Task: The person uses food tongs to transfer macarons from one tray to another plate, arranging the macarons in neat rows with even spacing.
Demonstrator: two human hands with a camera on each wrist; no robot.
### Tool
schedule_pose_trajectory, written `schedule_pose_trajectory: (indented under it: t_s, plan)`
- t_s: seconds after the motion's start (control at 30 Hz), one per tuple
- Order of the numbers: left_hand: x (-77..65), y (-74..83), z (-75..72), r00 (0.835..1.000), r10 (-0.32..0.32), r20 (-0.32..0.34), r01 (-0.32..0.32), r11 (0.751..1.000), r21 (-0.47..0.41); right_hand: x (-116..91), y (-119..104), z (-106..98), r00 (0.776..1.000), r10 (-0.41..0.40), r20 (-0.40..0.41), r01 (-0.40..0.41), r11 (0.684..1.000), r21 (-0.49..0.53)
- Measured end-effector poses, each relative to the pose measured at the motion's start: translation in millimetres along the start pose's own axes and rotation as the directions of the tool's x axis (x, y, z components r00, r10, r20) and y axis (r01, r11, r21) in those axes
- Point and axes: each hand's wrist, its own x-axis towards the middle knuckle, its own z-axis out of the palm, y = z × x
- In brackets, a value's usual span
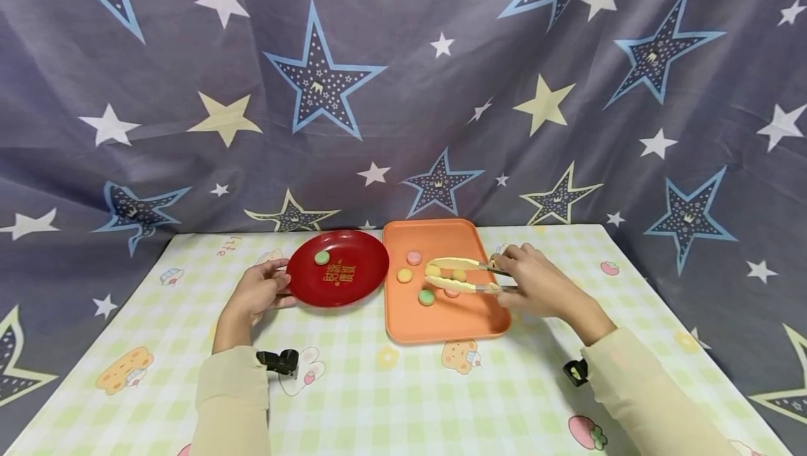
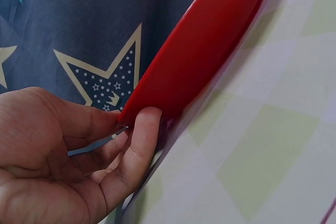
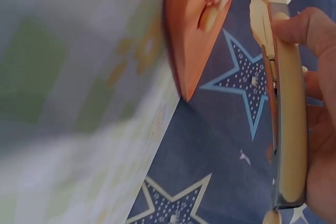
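My left hand (image 1: 261,291) pinches the left rim of a round red plate (image 1: 368,270) with gold lettering, thumb above and fingers below in the left wrist view. One green macaron (image 1: 321,258) lies on that plate. In my right hand (image 1: 536,281) is a pair of tongs (image 1: 457,263) with cream-coloured tips, held over an orange tray (image 1: 441,326). The tong arms stand apart; a yellow macaron (image 1: 432,271) shows between their tips in the head view. Thumb and fingers wrap the handle (image 3: 291,119) in the right wrist view.
Several more macarons lie in the tray, among them a pink macaron (image 1: 413,258), a yellow one to its lower left and a green macaron (image 1: 426,297). A checked tablecloth (image 1: 353,400) covers the table. A star-patterned curtain (image 1: 403,92) hangs behind the table.
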Motion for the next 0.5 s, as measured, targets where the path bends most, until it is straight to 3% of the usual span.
schedule_pose_trajectory:
  t_s: [0.5]
  plan:
    - [0.4, 1.2, 1.1, 1.0, -0.01, -0.004, 0.01, 1.0, 0.003, 47.7, -22.1, 19.1, 0.999, -0.014, 0.037, 0.013, 0.999, 0.041]
